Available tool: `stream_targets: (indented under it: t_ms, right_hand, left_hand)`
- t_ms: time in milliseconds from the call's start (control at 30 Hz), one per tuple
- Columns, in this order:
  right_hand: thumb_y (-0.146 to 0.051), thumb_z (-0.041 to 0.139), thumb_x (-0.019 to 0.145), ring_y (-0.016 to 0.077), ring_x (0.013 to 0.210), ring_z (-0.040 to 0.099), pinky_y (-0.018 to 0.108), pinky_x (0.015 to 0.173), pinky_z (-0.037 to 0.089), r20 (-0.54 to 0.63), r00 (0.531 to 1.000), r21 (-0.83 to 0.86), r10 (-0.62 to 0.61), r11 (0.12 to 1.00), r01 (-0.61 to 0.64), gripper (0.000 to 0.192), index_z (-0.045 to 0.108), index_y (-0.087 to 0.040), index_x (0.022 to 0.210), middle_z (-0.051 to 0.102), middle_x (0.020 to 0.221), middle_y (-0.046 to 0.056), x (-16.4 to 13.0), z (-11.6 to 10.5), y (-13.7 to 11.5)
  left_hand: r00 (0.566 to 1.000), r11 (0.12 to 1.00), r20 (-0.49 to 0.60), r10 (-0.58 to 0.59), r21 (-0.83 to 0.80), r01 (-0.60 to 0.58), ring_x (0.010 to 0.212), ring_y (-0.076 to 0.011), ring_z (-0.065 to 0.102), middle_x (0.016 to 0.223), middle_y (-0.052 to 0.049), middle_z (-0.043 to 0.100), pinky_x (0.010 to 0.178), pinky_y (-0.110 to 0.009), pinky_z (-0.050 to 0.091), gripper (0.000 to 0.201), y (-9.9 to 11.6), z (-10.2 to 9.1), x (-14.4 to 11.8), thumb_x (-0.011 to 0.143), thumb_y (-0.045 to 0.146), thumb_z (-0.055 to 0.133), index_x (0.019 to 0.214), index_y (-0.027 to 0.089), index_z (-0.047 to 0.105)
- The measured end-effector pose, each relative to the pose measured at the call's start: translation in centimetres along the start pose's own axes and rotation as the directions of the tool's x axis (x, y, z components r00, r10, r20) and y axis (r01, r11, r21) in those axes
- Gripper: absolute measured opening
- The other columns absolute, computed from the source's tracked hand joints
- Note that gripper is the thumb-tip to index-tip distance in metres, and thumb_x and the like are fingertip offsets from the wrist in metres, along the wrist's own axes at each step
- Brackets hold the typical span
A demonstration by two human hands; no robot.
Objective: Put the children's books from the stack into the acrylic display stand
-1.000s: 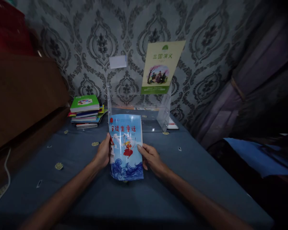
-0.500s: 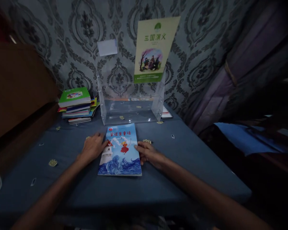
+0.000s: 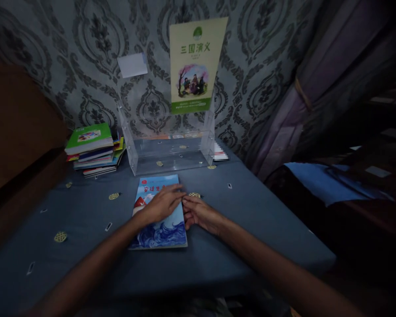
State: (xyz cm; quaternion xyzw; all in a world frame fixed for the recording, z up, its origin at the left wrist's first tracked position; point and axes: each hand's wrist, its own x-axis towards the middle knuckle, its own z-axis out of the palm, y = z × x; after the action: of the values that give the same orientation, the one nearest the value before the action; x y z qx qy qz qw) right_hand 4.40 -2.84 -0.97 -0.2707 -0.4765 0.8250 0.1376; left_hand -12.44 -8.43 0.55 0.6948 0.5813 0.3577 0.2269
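Observation:
A blue paperback book (image 3: 163, 231) with red Chinese lettering, a red-roofed tower and painted waves lies closed on the cloth-covered table. My left hand (image 3: 163, 204) rests over the cover, its fingers stretched toward the right edge and hiding part of the title and picture. Beside that right edge is my right hand (image 3: 201, 215), its fingers partly bent and apart, the tips at or touching the book's side. The fingertips of both hands almost meet there. Behind the book stands a clear acrylic stand (image 3: 171, 165), with a pale green-bordered book (image 3: 194, 66) upright on it.
A stack of books (image 3: 92, 149), a green one on top, sits at the back left. A white card (image 3: 132, 65) is at the stand's upper left. Patterned wallpaper and a tied purple curtain (image 3: 284, 119) border the table (image 3: 251, 220). Blue fabric (image 3: 326, 180) lies at the right.
My left hand has moved right, from the book's left edge across its cover to the right edge. My right hand stays by the right edge. The camera view has shifted slightly.

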Motion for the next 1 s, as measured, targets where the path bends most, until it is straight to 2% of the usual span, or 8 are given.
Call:
stream_targets:
  t_ms: [133,233,400,500,633,800,900,1000]
  right_hand:
    - [-0.046,0.081,0.070,0.0108,0.051,0.063,0.022,0.046,0.054,0.029,0.999,-0.018,-0.035,0.999,0.036,0.047,0.053,-0.018,0.095,0.064,0.063,-0.005,0.3,-0.3,0.4]
    - [-0.052,0.086,0.059,0.0117,0.053,0.064,0.021,0.045,0.051,0.034,0.999,-0.078,-0.018,0.997,0.020,0.062,0.052,-0.018,0.096,0.067,0.068,-0.002,0.6,-0.4,0.6]
    - [-0.057,0.086,0.054,0.0101,0.050,0.059,0.019,0.042,0.044,0.002,0.996,-0.122,-0.089,0.989,0.089,0.065,0.049,-0.020,0.092,0.065,0.065,-0.004,0.7,-0.1,0.7]
    - [-0.062,0.084,0.057,0.0079,0.047,0.055,0.016,0.040,0.041,0.037,0.986,-0.128,-0.165,0.977,0.168,0.065,0.050,-0.020,0.093,0.064,0.065,-0.004,0.2,-0.1,0.9]
    - [-0.065,0.079,0.066,0.0068,0.049,0.054,0.014,0.039,0.037,0.100,0.961,-0.148,-0.259,0.951,0.272,0.060,0.048,-0.021,0.094,0.065,0.071,-0.003,-0.7,-0.4,0.7]
    - [-0.066,0.069,0.078,0.0064,0.047,0.049,0.016,0.041,0.037,0.192,0.920,-0.279,-0.342,0.880,0.385,0.053,0.048,-0.022,0.098,0.062,0.073,-0.004,-2.2,-0.5,-2.1]
    - [-0.059,0.058,0.090,0.0100,0.058,0.055,0.020,0.051,0.043,0.239,0.860,-0.415,-0.452,0.753,0.511,0.040,0.050,-0.022,0.102,0.063,0.080,-0.001,-3.5,-0.2,-5.0]
    - [-0.046,0.050,0.097,0.0164,0.081,0.062,0.027,0.073,0.049,0.271,0.773,-0.619,-0.573,0.511,0.596,0.026,0.055,-0.021,0.105,0.066,0.092,0.003,-4.6,-0.1,-6.9]
  left_hand:
    - [0.998,0.999,0.060,0.017,-0.052,-0.014,0.140,-0.0249,0.048,0.146,-0.007,0.057,0.120,-0.042,0.031,0.043,0.3,-0.5,-3.4,0.093,0.034,0.055,0.135,0.027,0.062]
    - [0.977,0.985,-0.120,-0.174,-0.011,0.174,0.145,-0.0291,0.041,0.151,-0.008,0.051,0.123,-0.045,0.025,0.053,-1.9,-1.8,-5.9,0.086,0.042,0.066,0.136,0.026,0.061]
    - [0.767,0.863,-0.412,-0.492,-0.349,0.365,0.143,-0.0383,0.041,0.141,-0.014,0.060,0.120,-0.048,0.031,0.061,-5.2,-3.7,-7.3,0.063,0.042,0.084,0.118,0.022,0.067]
    - [0.651,0.655,-0.334,-0.681,-0.676,0.337,0.131,-0.0355,0.056,0.129,-0.014,0.068,0.108,-0.042,0.048,0.054,-4.4,-4.8,-6.9,0.061,0.030,0.085,0.111,0.020,0.066]
    - [0.506,0.395,-0.197,-0.840,-0.861,0.321,0.106,-0.0270,0.071,0.111,-0.015,0.074,0.081,-0.032,0.059,0.028,-1.4,-5.9,-6.0,0.078,0.016,0.070,0.106,0.014,0.066]
    - [0.566,0.266,-0.089,-0.820,-0.934,0.238,0.078,-0.0246,0.075,0.092,-0.012,0.077,0.068,-0.034,0.060,0.017,3.1,-5.4,-4.1,0.091,0.021,0.057,0.101,0.012,0.069]
    - [0.601,0.392,-0.247,-0.760,-0.912,0.121,0.069,-0.0217,0.073,0.085,-0.008,0.077,0.063,-0.031,0.059,0.025,4.9,-5.0,-2.9,0.095,0.034,0.056,0.104,0.015,0.068]
    - [0.633,0.565,-0.438,-0.639,-0.825,0.000,0.062,-0.0201,0.069,0.074,-0.003,0.073,0.056,-0.028,0.055,0.048,4.5,-4.7,-2.4,0.088,0.063,0.059,0.103,0.018,0.067]
